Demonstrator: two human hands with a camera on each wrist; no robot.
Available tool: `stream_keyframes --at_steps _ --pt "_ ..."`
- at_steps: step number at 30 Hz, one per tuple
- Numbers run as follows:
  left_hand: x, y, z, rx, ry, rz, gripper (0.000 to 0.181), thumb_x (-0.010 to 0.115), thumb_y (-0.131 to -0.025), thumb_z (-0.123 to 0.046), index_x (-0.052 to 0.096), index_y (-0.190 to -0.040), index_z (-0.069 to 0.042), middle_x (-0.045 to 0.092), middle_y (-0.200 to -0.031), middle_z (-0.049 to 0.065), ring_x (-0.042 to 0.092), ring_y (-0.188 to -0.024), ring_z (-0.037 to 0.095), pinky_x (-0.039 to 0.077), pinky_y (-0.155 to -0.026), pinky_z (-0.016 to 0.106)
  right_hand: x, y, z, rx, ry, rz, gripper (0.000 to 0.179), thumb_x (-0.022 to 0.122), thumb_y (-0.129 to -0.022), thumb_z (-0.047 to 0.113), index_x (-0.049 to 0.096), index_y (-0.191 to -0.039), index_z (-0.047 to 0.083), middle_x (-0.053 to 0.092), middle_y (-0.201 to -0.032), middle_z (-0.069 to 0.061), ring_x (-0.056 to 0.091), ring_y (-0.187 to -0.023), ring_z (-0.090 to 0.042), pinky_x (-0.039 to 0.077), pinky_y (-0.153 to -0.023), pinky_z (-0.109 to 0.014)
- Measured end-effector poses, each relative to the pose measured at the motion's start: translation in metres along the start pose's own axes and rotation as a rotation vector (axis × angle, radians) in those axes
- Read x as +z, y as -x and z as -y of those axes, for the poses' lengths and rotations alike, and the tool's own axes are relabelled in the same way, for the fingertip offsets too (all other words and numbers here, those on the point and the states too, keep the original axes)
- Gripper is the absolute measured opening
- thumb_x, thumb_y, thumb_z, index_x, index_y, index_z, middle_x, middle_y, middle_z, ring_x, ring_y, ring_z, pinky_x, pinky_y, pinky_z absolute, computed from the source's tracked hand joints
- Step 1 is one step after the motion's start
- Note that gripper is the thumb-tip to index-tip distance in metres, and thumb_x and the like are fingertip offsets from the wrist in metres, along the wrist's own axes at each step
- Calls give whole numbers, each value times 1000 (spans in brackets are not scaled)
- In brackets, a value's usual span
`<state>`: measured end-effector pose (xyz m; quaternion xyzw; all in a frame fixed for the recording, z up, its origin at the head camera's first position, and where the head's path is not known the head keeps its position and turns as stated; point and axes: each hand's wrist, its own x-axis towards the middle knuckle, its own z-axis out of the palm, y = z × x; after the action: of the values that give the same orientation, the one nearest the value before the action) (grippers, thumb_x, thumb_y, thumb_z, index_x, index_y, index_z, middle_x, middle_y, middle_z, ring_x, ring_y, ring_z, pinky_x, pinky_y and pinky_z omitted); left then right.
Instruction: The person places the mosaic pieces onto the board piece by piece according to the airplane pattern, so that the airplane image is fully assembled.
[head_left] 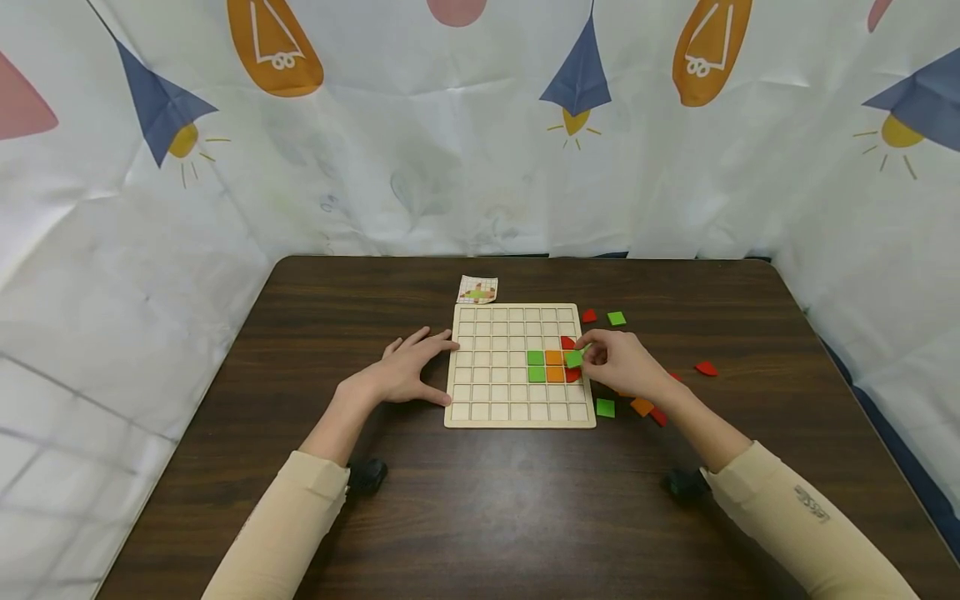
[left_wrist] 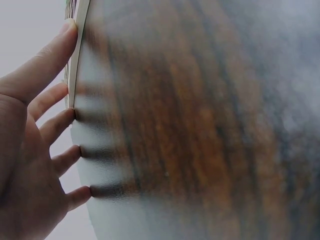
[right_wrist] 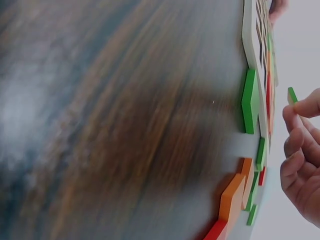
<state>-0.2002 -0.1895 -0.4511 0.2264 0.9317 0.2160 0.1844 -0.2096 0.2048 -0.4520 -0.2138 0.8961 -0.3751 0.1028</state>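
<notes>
A pale wooden grid board [head_left: 487,400] lies on the table. My left hand [head_left: 408,371] is at its left edge with fingers spread; thumb and forefinger touch the rim, and the other fingertips rest on the tabletop in the left wrist view. Between thumb and forefinger, my right hand [head_left: 622,362] pinches a green square tile [right_wrist: 292,95], held tilted above the board's right side. Two green tiles [head_left: 536,357] and two orange tiles [head_left: 554,374] form a block in the grid. Beside them are red rounded pieces [head_left: 567,342], partly covered by the held tile and fingers.
A small pattern card [head_left: 477,290] lies at the board's top left corner. Loose pieces lie right of the board: a green tile [head_left: 605,408], an orange tile [head_left: 642,407], a red piece [head_left: 706,368] and several others, some under the right forearm. A printed curtain [head_left: 450,192] surrounds the table.
</notes>
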Motion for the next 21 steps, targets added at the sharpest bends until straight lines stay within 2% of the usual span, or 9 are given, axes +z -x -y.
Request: stream_keyframes --at_steps 4,21 --pt "0 0 0 2 3 1 93 84 -83 -52 40 -159 -21 17 -170 6 3 -157 34 3 -118 68 3 -3 4 -10 1 15 25 69 -92 6 68 -117 3 68 -89 0 61 -73 -17 51 -65 -34" --pt "0 0 0 3 6 -1 93 84 -83 -52 41 -159 -21 17 -171 5 3 -157 34 2 -118 68 13 -10 14 -50 -17 52 25 70 -93 7 69 -117 3 68 -91 1 62 -78 -16 51 -70 -34"
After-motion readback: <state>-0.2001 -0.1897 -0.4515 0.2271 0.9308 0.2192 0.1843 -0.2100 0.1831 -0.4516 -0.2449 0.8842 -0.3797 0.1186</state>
